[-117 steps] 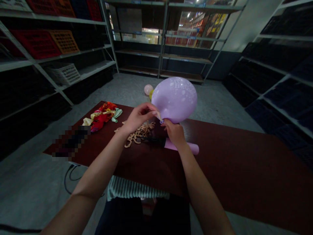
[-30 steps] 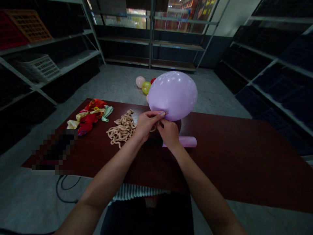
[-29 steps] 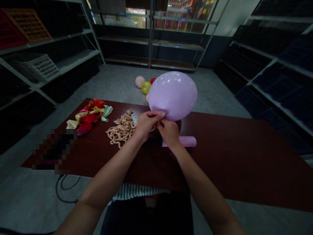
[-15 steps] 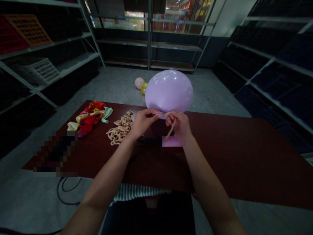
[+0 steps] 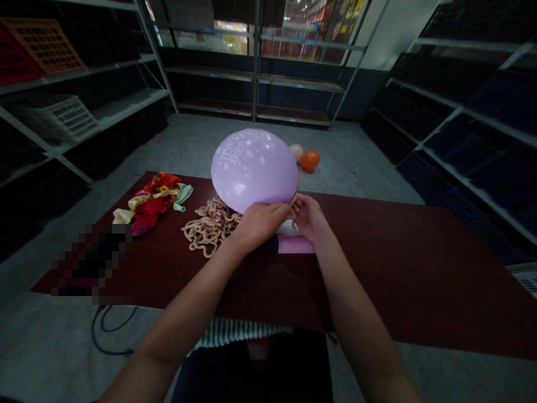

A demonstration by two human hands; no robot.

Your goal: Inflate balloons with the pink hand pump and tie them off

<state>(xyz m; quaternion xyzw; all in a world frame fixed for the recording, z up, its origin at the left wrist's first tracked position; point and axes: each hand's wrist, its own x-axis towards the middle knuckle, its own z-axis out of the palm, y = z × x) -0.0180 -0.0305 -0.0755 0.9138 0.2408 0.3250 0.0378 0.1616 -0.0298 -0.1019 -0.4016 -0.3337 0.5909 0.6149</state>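
Observation:
A large inflated purple balloon (image 5: 254, 168) with white printing tilts to the left above the table, its neck end toward my hands. My left hand (image 5: 262, 223) lies against its underside, fingers closed at the neck, which they mostly hide. Close beside it, my right hand (image 5: 311, 217) pinches a tan cord (image 5: 294, 200) at the balloon's neck. Below the hands lies a pink and black tool (image 5: 296, 244), perhaps a balloon pump, partly covered by my left wrist. Left of the balloon, a heap of tan cord (image 5: 210, 226) rests on the table.
Uninflated balloons (image 5: 153, 204) in red, cream and mint lie at the left of the dark red table (image 5: 398, 263). An orange balloon (image 5: 310, 160) and a pale one (image 5: 296, 151) sit on the floor beyond. Metal shelves (image 5: 300, 85) with crates stand around. A black cable (image 5: 103, 336) hangs at the left.
The purple balloon has swung left and turned, showing its printing. My left hand has moved right and rolled over, closer to my right hand. An orange balloon has come into view on the floor.

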